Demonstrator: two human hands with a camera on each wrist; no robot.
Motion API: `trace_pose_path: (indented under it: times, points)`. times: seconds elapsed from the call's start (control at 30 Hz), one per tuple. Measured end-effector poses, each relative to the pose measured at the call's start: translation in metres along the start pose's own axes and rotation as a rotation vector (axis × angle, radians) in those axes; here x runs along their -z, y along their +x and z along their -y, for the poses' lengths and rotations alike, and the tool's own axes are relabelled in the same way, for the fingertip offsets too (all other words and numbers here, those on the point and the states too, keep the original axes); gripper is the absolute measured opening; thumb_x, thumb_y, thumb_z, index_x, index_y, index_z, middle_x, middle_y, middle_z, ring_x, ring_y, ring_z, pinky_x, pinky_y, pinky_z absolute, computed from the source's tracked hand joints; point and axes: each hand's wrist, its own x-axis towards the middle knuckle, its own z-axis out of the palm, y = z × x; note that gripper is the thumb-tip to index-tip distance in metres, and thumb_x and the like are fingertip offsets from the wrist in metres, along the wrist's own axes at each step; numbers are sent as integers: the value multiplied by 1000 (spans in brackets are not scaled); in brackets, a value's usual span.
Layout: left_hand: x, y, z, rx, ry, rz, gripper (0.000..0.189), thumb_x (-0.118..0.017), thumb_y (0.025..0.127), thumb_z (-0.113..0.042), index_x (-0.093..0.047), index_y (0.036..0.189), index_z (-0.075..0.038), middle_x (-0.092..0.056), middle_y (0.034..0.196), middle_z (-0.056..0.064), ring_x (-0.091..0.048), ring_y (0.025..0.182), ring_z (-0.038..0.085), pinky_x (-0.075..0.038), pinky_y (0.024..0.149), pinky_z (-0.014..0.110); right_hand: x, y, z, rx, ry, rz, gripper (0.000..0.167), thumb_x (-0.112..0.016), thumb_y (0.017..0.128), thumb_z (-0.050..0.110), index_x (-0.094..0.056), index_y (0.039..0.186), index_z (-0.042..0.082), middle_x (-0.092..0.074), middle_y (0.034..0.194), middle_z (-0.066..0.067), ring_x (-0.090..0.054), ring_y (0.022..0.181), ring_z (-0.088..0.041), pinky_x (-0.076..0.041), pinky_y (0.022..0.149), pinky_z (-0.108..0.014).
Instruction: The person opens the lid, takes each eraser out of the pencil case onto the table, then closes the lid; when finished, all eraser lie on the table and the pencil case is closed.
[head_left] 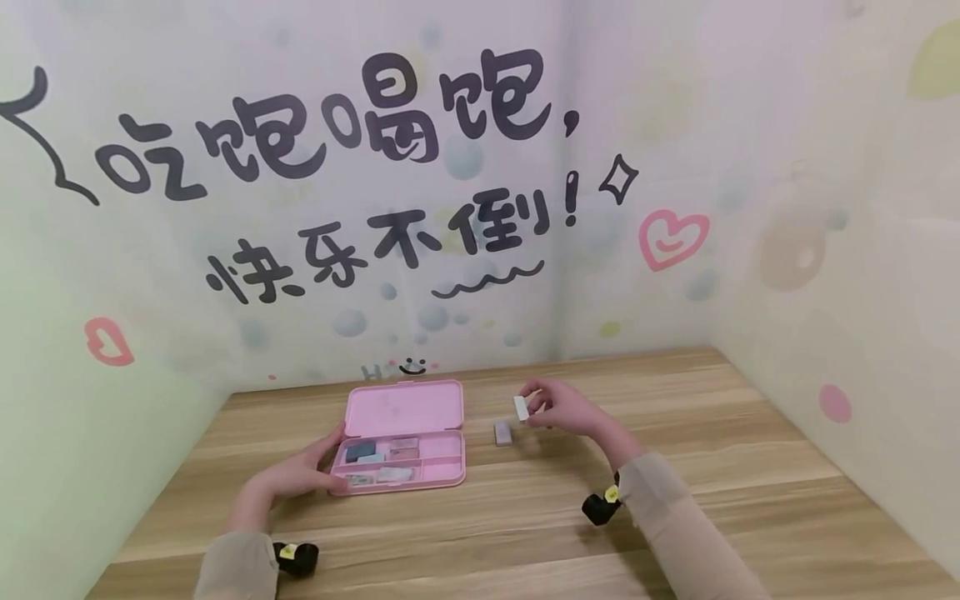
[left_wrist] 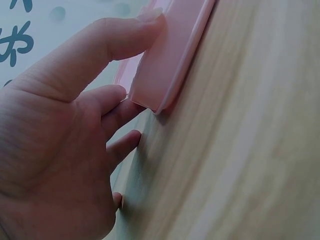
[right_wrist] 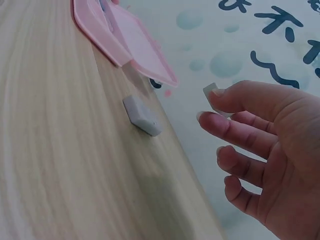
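A pink pencil case (head_left: 442, 479) lies on the table with its lid (head_left: 405, 408) raised towards the back wall. My left hand (head_left: 296, 473) holds its left end, thumb on the front side and fingers round the back, as the left wrist view shows. Between thumb and index finger, my right hand (head_left: 564, 408) pinches a small white eraser (head_left: 521, 408) above the table, right of the case. Just below it a greyish-purple eraser (head_left: 502, 433) lies on the wood. Inside the case are a dark block (head_left: 361, 452), a pinkish block (head_left: 404, 448) and several pale ones.
The wood-grain table (head_left: 525, 533) ends at a printed cloth wall (head_left: 480, 333) just behind the case. More cloth walls close off the left and right sides. Each wrist carries a small black camera, such as the right one (head_left: 600, 508).
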Motion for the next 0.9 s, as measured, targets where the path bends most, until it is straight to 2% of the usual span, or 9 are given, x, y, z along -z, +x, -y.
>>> trace_pose_path:
  times: [0.2,0.33,0.53,0.67,0.9]
  points:
    - [0,-1,-1,0,-9,2,118,-82,72,-39,-4,157,-13,1,160,22,2,143,43,-5,110,65,-2,-2,-13,11,-3,-51,39,-75,79,4,-56,112,-2,-63,84,-5,-58,75,-17,-49,67,-29]
    - [1,-2,-4,-18,16,18,117,-80,75,-38,0,156,-13,3,158,27,1,141,48,-6,108,68,-3,-3,-20,-20,17,-60,40,-75,78,2,-55,112,-2,-63,85,-6,-57,72,-17,-48,64,-28]
    - [1,-2,-2,-15,10,14,117,-81,74,-39,-2,157,-14,2,159,25,2,142,47,-6,108,67,-7,-5,-27,-64,21,-61,41,-76,79,4,-55,113,0,-65,88,-6,-57,73,-16,-47,62,-28]
    - [1,-2,-1,-16,20,17,116,-80,74,-40,-2,157,-14,3,157,28,2,141,50,-7,107,69,-11,-5,-30,-91,20,-67,40,-77,79,5,-56,113,1,-65,89,-6,-57,73,-16,-47,62,-28]
    - [1,-3,-6,-1,20,27,115,-79,76,-35,0,156,-12,4,157,28,2,141,50,-9,106,69,-17,-4,-35,-65,-18,-93,36,-78,78,4,-59,109,2,-61,85,-4,-55,68,-14,-48,58,-27]
